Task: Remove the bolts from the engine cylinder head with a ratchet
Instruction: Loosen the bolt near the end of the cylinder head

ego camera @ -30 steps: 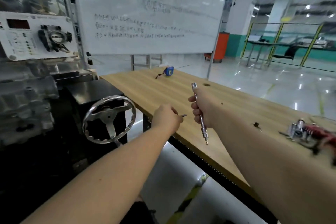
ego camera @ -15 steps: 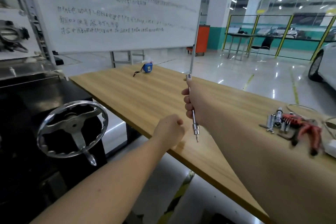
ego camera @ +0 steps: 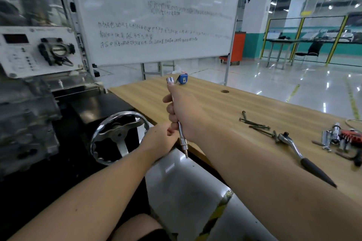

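Bolts point(ego camera: 254, 124) long, dark, loose beside ratchet point(ego camera: 297, 152).

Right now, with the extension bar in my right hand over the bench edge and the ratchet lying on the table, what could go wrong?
1. The right hand holds the extension bar upright past the table edge; if the grip slips, it would probably fall to the floor.
2. The left hand is curled right beside the bar's lower end, so a pinch seems possible.
3. The ratchet lies close to the right forearm, and loose bolts sit nearby; a sweep could knock them off.
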The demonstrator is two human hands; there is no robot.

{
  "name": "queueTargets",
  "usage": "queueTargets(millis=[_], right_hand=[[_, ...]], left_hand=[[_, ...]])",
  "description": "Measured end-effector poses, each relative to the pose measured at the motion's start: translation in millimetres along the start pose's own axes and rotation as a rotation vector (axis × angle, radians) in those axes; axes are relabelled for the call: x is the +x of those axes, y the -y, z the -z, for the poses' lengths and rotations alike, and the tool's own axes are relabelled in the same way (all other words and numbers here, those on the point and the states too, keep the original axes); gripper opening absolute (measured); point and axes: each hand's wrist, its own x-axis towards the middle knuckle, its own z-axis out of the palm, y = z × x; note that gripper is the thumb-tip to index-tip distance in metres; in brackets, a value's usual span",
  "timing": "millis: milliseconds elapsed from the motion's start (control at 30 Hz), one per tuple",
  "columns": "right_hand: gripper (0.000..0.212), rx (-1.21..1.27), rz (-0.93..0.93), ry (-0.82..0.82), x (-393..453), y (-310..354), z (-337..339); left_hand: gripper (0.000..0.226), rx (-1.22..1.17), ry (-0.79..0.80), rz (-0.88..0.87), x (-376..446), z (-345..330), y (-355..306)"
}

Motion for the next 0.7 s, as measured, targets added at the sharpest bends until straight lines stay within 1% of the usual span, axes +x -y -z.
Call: queueTargets(millis=[33,100,200,233,333,433,500,567,633,700], right_hand=[[0.045,0.023,0.027,0.01,0.3,0.8,-8.2],[0.043,0.06,0.09,0.031,1.6,5.2,-28.6],[0.039,0.125,0.163,0.086,1.4,18.0,-67.0],[0.039,0.136,0.179,0.102,1.0,22.7,-80.9],[0.039,0.144,0.212,0.124,-0.4,33.8,-121.7],[0.04,0.17,0.205,0.151,-3.0,39.0,-158.4],[0.04,0.194,0.2,0.175,-5.5,40.9,-179.9],[0.042,0.205,0.209,0.189,-6.3,45.3,-200.2],[0.047,0.212,0.223,0.196,-6.0,53.2,-218.3],[0.054,0.263,0.213,0.241,-5.4,62.1,-233.4]], left_hand=[[0.033,-0.03,-0.001,0.028,-3.0,10.5,4.5],[0.032,-0.077,-0.061,0.04,-9.8,34.2,16.2],[0.018,-0.077,-0.147,0.067,-20.6,73.4,37.0],[0.018,-0.071,-0.182,0.082,-24.8,87.0,43.7],[0.022,-0.075,-0.291,0.105,-39.2,126.5,63.0],[0.012,-0.037,-0.344,0.081,-59.4,161.3,81.5],[0.003,0.014,-0.368,0.083,-73.4,181.9,94.0],[0.007,0.077,-0.416,0.1,-85.7,201.4,106.5],[0.013,0.245,-0.504,0.115,-94.0,219.4,119.5],[0.024,0.416,-0.571,0.141,-98.1,234.8,131.3]])
